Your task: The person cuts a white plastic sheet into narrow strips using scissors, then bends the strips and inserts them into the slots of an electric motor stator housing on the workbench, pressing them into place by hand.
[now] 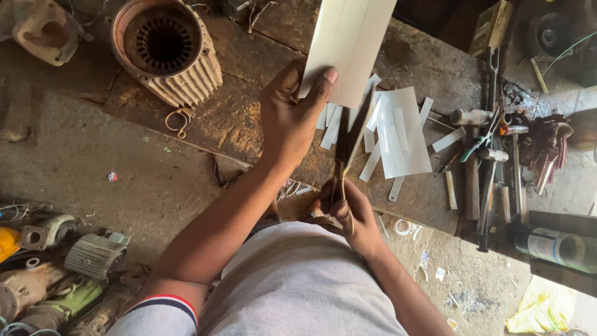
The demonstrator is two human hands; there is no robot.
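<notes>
White sheet point(348, 43) pinched; scissors point(351, 140) cutting.

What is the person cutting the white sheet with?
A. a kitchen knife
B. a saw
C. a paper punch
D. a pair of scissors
D: the right hand works a pair of scissors whose dark blades reach up to the white sheet, which the left hand pinches at its lower edge.

A white sheet point(348, 43) of stiff paper is standing up at the top centre of the frame, while dark scissors point(348, 146), blades parted, are meeting its lower edge mid-frame.
</notes>
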